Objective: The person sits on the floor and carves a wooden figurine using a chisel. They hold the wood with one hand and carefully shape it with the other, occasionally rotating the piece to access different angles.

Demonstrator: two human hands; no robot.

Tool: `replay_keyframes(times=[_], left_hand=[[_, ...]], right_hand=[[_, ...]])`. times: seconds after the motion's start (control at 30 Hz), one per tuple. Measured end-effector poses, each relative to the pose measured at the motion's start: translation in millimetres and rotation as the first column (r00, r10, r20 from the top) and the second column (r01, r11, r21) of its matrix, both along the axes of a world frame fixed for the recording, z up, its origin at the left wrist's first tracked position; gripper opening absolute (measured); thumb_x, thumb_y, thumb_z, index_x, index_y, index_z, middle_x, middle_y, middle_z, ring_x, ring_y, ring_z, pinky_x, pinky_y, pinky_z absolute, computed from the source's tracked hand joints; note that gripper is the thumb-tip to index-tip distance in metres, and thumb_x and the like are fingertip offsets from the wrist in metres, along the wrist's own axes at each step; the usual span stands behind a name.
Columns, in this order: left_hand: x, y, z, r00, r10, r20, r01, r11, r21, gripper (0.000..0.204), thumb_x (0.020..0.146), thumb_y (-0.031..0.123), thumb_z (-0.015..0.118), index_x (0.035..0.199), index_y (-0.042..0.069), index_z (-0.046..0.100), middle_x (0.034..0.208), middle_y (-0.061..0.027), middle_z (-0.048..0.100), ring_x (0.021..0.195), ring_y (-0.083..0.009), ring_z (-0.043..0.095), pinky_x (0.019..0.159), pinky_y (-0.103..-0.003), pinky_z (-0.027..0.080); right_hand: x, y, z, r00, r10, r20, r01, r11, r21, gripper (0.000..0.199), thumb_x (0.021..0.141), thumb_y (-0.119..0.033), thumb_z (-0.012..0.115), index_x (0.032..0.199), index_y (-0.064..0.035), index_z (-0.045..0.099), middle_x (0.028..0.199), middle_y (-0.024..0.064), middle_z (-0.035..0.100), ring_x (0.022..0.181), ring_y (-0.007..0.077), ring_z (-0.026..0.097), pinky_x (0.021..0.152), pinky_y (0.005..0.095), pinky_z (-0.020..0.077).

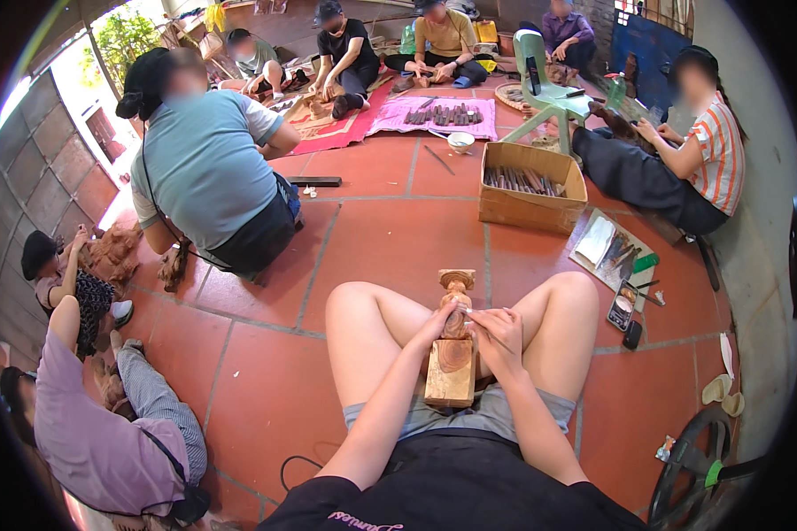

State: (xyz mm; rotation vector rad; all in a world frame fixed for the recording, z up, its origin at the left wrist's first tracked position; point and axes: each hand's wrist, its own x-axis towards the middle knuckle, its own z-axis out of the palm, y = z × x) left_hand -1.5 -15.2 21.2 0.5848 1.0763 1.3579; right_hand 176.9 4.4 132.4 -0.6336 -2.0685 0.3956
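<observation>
Between my bare thighs stands a carved wooden piece (452, 373), with a square pale block at the near end and a turned, rounded neck and flat cap at the far end. My left hand (437, 324) is closed around the left side of its carved middle. From the right, my right hand (499, 336) grips a thin carving chisel (480, 324), whose tip points at the carved middle beside my left fingers. The exact contact of the tip is too small to make out.
A cardboard box (531, 214) of carving tools stands ahead on the red tiles. To its right lie a board (593, 232) with more tools and a phone (622, 305). Several people sit around, one close at left (212, 168). A black wheel (692, 469) is at lower right.
</observation>
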Motion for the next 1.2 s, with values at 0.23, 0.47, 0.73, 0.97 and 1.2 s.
replay_keyframes(times=[0.23,0.47,0.73,0.97,1.2], left_hand=[[2,0,7,0.999,0.033,-0.007,-0.033,0.997,-0.071,0.050,0.097,0.048,0.049,0.117,0.003,0.057,0.105,-0.0069,0.065,0.092,-0.0136,0.064,0.081,-0.027,0.052],[-4,7,-20,1.000,0.021,-0.001,-0.021,1.000,0.020,0.049,0.096,0.048,0.050,0.115,0.003,0.059,0.101,-0.0058,0.066,0.089,-0.0133,0.065,0.080,-0.026,0.052],[-1,7,-9,1.000,0.006,-0.005,-0.006,1.000,0.012,0.051,0.095,0.050,0.052,0.112,0.003,0.060,0.097,-0.0064,0.067,0.087,-0.0135,0.065,0.077,-0.027,0.053],[-2,0,2,0.994,0.004,0.111,0.003,0.998,-0.063,0.043,0.097,0.047,0.050,0.107,0.006,0.060,0.092,-0.0032,0.065,0.077,-0.0112,0.063,0.070,-0.026,0.053],[6,29,-48,0.997,0.046,0.062,-0.061,0.963,0.263,0.038,0.095,0.048,0.055,0.101,0.011,0.059,0.089,0.0003,0.058,0.077,-0.0090,0.055,0.066,-0.028,0.050]], right_hand=[[10,0,-1,0.986,0.064,0.154,-0.064,0.998,-0.008,0.013,0.080,-0.014,0.071,0.093,-0.0112,0.073,0.085,0.0008,0.071,0.083,0.0148,0.064,0.094,0.0420,0.0377],[-1,-6,2,0.991,0.003,0.133,-0.011,0.998,0.061,0.009,0.079,-0.014,0.072,0.088,-0.0119,0.073,0.082,-0.0003,0.071,0.080,0.0149,0.063,0.100,0.0439,0.0328],[1,-4,9,0.993,0.021,0.114,-0.034,0.993,0.117,0.016,0.077,-0.012,0.072,0.092,-0.0113,0.072,0.086,-0.0004,0.071,0.081,0.0152,0.064,0.102,0.0453,0.0315],[2,-5,13,0.978,0.139,0.157,-0.147,0.988,0.041,0.016,0.077,-0.013,0.070,0.092,-0.0106,0.071,0.093,0.0020,0.072,0.084,0.0177,0.063,0.101,0.0480,0.0323],[6,-15,16,0.976,0.091,0.199,-0.108,0.992,0.073,0.015,0.076,-0.008,0.069,0.091,-0.0108,0.072,0.079,0.0033,0.068,0.080,0.0194,0.063,0.102,0.0469,0.0349]])
